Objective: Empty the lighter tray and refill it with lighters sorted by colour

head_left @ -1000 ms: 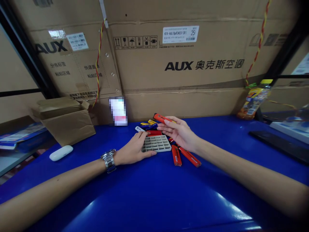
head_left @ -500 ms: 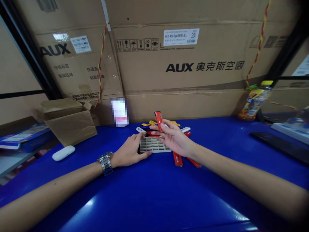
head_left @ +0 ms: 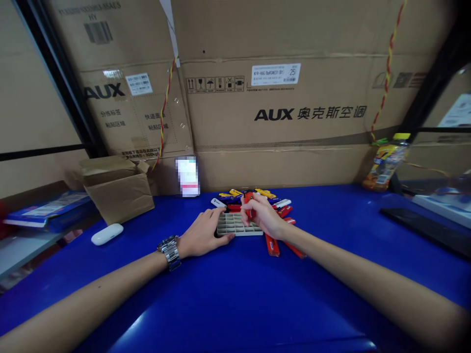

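The right hand (head_left: 263, 218) was closed on a red piece (head_left: 249, 202), pinching it between thumb and fingertips and holding it nearly upright over the far edge of a grey grid tray (head_left: 235, 225). The left hand (head_left: 204, 234) lay open, fingers spread against the tray's left edge and thumb along its near side, gripping nothing. A metal wristwatch (head_left: 169, 251) sat on the left wrist.

The tray rested flat on the blue tabletop (head_left: 235, 294). Just behind it lay a loose pile (head_left: 272, 198) of similar red, yellow, blue and white pieces, and two more red pieces (head_left: 272, 245) lay beside the tray under the right forearm. Well to the left sat a white case (head_left: 106, 234) and a small cardboard box (head_left: 117, 189) with its flaps open. Large cartons (head_left: 275, 113) printed AUX stood along the back, and a bottle (head_left: 384, 162) with a yellow cap stood at the far right.
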`<state>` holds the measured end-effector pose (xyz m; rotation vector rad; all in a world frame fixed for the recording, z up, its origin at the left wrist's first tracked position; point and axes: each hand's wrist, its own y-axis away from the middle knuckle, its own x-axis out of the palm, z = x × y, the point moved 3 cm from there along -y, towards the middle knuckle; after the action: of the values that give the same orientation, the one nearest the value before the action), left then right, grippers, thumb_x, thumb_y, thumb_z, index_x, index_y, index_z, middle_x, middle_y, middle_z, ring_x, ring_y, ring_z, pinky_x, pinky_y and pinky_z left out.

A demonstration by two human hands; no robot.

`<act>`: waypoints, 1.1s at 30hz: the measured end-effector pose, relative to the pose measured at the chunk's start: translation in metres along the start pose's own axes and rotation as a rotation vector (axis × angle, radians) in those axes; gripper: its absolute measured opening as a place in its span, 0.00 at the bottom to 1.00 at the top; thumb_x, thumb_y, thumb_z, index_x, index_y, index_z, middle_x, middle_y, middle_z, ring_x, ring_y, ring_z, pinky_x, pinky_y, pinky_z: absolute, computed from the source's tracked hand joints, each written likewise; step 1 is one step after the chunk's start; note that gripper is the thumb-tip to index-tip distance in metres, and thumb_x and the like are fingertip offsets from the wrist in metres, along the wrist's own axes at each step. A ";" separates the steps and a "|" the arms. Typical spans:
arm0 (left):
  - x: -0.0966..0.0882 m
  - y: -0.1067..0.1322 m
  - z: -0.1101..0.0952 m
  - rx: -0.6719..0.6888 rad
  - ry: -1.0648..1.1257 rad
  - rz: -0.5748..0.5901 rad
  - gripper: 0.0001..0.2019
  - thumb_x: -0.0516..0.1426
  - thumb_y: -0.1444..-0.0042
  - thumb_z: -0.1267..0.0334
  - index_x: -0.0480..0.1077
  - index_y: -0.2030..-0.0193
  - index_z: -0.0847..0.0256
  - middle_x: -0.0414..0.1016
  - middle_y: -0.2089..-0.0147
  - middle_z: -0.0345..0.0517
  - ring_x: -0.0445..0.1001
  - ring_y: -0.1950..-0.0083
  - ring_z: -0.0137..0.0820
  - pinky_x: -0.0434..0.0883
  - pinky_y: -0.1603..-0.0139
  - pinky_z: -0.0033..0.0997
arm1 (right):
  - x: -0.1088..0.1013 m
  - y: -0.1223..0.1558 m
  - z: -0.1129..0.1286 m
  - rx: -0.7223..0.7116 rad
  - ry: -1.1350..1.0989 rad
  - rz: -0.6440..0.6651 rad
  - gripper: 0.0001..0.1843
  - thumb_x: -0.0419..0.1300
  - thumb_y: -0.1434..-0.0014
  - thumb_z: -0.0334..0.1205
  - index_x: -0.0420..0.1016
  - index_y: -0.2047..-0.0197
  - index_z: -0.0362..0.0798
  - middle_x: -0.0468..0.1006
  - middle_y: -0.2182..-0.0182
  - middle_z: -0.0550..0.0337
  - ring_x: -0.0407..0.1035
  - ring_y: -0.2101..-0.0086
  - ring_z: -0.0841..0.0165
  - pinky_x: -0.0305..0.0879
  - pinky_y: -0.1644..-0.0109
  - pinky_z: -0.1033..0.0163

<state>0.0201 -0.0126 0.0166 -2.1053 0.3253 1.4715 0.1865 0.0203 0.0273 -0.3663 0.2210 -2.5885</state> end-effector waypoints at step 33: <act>0.001 0.002 0.003 0.032 -0.010 -0.047 0.34 0.52 0.45 0.40 0.55 0.39 0.62 0.69 0.46 0.60 0.71 0.51 0.47 0.68 0.53 0.49 | 0.000 0.002 -0.006 0.301 -0.113 -0.242 0.24 0.39 0.42 0.51 0.50 0.86 0.51 0.46 0.94 0.69 0.38 0.91 0.77 0.37 0.86 0.69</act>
<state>0.0169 -0.0125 0.0138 -2.0656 0.2919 1.4399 0.1859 0.0190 0.0206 -0.4488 -0.2670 -2.7697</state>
